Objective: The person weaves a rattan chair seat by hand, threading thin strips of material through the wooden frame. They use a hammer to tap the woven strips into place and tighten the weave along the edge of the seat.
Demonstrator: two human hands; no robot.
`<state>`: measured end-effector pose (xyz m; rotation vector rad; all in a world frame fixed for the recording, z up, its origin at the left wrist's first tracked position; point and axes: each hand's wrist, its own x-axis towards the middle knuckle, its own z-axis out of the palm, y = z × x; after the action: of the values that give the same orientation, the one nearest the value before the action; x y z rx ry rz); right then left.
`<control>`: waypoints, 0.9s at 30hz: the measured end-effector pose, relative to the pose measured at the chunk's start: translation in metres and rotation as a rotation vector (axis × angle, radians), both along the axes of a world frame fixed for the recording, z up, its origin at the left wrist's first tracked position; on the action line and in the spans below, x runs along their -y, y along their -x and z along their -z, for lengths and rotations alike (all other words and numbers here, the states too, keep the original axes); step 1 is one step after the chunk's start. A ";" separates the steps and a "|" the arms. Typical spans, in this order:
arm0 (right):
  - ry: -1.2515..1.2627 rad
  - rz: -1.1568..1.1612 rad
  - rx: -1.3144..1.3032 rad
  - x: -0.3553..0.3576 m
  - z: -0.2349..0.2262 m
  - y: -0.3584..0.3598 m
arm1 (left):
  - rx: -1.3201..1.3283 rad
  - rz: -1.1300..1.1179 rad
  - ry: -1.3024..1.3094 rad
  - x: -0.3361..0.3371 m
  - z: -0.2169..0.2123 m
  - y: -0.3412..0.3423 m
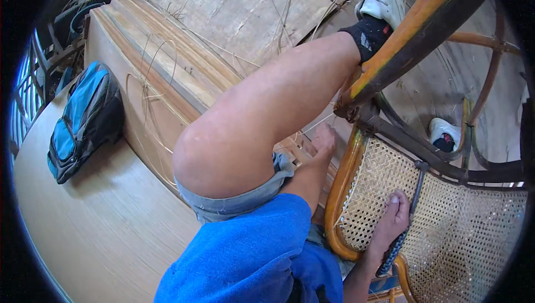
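Here, cane panel (380, 172) under RH (393, 218), nr LH (323, 140)

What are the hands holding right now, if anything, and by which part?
The right hand is against the middle of the hammer, but whether it grips it cannot be told. Whether the left hand holds anything cannot be told either.

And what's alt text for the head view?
A bare, curled right hand is beside a dark, hammer-like tool over a woven cane panel; whether it grips the tool is unclear. The left hand is near the panel's brown frame, beyond a bent knee. A blue-and-dark backpack lies left.
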<state>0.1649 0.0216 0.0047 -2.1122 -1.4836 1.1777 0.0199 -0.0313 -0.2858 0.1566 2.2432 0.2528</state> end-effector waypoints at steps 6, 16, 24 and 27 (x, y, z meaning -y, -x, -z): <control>-0.029 -0.023 0.036 -0.003 0.004 0.002 | 0.006 0.173 -0.091 0.007 0.019 -0.009; 0.070 0.072 -0.230 -0.027 0.022 0.007 | -0.023 0.104 -0.263 -0.040 -0.119 0.044; -0.073 -0.106 -0.504 -0.025 -0.010 0.035 | 0.101 -0.066 -0.900 -0.030 -0.257 0.046; 0.103 -0.228 -0.612 -0.022 -0.019 0.037 | 0.529 -0.079 -0.794 -0.013 -0.320 0.051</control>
<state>0.1276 0.0438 0.0236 -1.4487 -1.3995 1.8078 -0.0309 -0.0180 0.0343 0.3704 1.5252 1.0864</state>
